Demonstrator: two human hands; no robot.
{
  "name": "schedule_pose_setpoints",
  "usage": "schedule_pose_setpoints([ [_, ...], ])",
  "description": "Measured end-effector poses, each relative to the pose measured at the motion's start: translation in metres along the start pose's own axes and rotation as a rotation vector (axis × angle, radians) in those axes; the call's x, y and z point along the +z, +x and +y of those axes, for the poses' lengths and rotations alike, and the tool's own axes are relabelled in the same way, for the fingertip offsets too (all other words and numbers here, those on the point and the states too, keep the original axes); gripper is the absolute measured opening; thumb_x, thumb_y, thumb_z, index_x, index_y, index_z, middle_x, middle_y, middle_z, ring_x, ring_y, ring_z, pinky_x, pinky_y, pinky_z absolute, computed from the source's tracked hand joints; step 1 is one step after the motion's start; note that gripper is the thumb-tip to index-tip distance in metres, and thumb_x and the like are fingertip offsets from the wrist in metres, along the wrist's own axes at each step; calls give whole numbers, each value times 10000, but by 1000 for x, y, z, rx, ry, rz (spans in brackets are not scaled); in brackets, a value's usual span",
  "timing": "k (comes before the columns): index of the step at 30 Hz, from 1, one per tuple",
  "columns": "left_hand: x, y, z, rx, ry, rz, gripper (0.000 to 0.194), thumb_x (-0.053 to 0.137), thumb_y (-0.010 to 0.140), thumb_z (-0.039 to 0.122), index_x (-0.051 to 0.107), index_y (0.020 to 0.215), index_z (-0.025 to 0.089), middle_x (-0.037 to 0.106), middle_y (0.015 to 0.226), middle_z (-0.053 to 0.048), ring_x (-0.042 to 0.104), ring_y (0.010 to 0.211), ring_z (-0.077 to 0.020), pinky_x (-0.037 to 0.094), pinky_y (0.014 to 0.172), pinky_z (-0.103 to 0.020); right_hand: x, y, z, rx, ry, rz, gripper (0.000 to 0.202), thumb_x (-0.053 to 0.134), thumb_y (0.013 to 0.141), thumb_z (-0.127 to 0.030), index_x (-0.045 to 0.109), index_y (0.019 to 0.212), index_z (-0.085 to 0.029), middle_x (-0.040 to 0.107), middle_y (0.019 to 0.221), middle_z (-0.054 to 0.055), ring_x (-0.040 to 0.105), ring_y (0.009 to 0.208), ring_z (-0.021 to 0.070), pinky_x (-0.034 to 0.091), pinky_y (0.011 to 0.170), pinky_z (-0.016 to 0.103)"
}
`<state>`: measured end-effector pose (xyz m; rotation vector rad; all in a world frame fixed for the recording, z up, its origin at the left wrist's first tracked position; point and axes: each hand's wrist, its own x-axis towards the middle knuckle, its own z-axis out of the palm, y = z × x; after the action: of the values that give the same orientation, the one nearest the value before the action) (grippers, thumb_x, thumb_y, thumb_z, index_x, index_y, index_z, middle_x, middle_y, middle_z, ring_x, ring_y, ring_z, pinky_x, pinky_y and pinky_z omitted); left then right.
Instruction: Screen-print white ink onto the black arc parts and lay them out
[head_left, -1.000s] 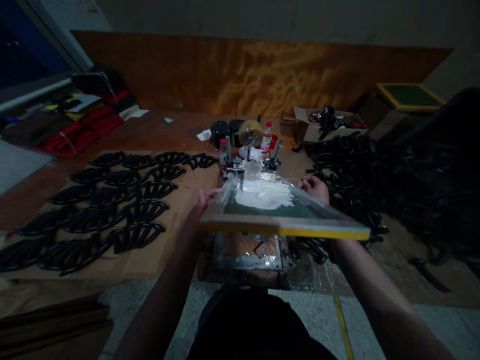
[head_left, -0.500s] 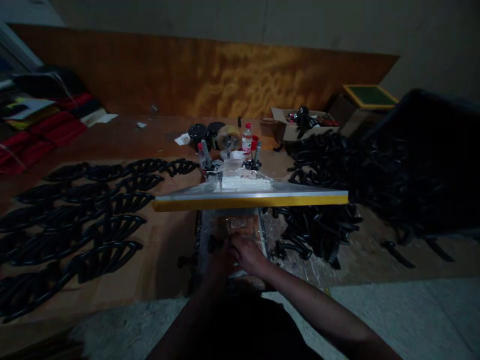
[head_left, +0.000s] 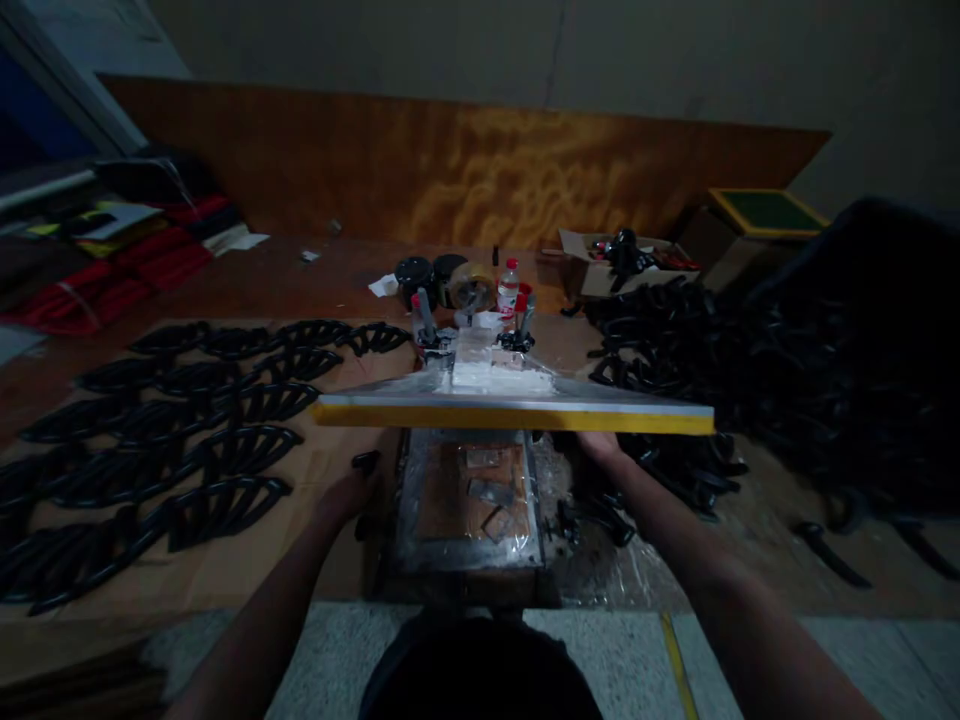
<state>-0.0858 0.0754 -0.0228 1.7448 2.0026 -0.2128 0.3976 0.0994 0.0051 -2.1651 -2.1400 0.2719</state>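
My left hand [head_left: 350,493] is closed on a small black curved plastic piece [head_left: 366,461], left of the work plate. My right hand [head_left: 600,447] reaches in among the loose black curved parts [head_left: 686,470] on the right. Its fingers are hidden under the raised flat frame [head_left: 517,417], which has a yellow front edge, so whether they hold a part does not show. Between my hands lies the plate [head_left: 427,553], with a brown, tape-covered middle and small clear blocks on it. Two upright clamps [head_left: 426,315] stand behind the frame.
Rows of black curved parts [head_left: 225,500] lie on cardboard at left. A large pile [head_left: 660,330] and a dark bin [head_left: 870,300] fill the right. Tape roll [head_left: 472,287], bottle [head_left: 508,285] and open carton [head_left: 600,275] stand at the back; red bundles [head_left: 135,285] far left.
My hands were together over the plate with a black piece. They have parted: the left moved left with a black piece, the right moved right under the frame to the loose parts.
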Motion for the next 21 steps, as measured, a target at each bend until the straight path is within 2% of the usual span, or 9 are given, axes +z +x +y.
schedule_pose_setpoints([
  [2, -6, -4, 0, -41, 19, -24, 605, 308, 906, 532, 660, 1124, 91, 719, 1043, -251, 687, 983, -383, 505, 793, -439, 4, -11, -3, -121, -30, -14, 416, 324, 987, -210, 639, 1259, -213, 648, 1259, 112, 546, 1182, 261, 380, 1037, 430],
  [5, -24, -11, 6, -87, 59, -15, 664, 251, 912, 580, 666, 1119, 105, 699, 1097, -261, 660, 1044, -409, 498, 816, -479, 7, -21, -9, -366, -136, -41, 370, 414, 946, -170, 661, 1221, -195, 643, 1264, 106, 530, 1207, 255, 352, 1067, 394],
  [7, -38, -15, 16, -78, 93, 30, 657, 214, 924, 564, 664, 1101, 120, 698, 1099, -248, 661, 1045, -397, 501, 812, -477, 8, -19, -9, -362, -202, -33, 384, 449, 923, -149, 651, 1244, -203, 627, 1296, 108, 520, 1224, 257, 351, 1069, 391],
  [10, -52, -21, 37, 12, 115, 92, 571, 204, 947, 492, 649, 1063, 154, 716, 1067, -196, 679, 1017, -329, 506, 807, -414, 7, -5, -2, -287, -287, -72, 410, 463, 911, -140, 649, 1259, -248, 614, 1327, 97, 514, 1238, 262, 367, 1053, 414],
  [14, -57, -30, 58, 58, 63, 111, 526, 222, 949, 499, 630, 1085, 195, 719, 1092, -150, 678, 1008, -299, 489, 747, -353, 4, 10, 12, -341, -362, -90, 387, 469, 913, -139, 663, 1224, -264, 608, 1341, 80, 510, 1233, 257, 362, 1044, 436],
  [18, -54, -44, 52, 50, -106, 133, 485, 275, 939, 492, 654, 1025, 202, 733, 1035, -125, 681, 956, -281, 458, 698, -316, 3, -4, 11, -480, -348, -18, 392, 472, 898, -98, 652, 1221, -229, 625, 1309, 79, 476, 1263, 247, 326, 1078, 426],
  [21, -61, -58, 49, 87, -348, 232, 416, 357, 908, 462, 665, 936, 183, 729, 905, -87, 667, 858, -232, 449, 677, -282, 8, -32, -17, -513, -268, 63, 478, 446, 904, -81, 550, 1359, -186, 640, 1250, 119, 538, 1173, 237, 378, 1031, 394],
])
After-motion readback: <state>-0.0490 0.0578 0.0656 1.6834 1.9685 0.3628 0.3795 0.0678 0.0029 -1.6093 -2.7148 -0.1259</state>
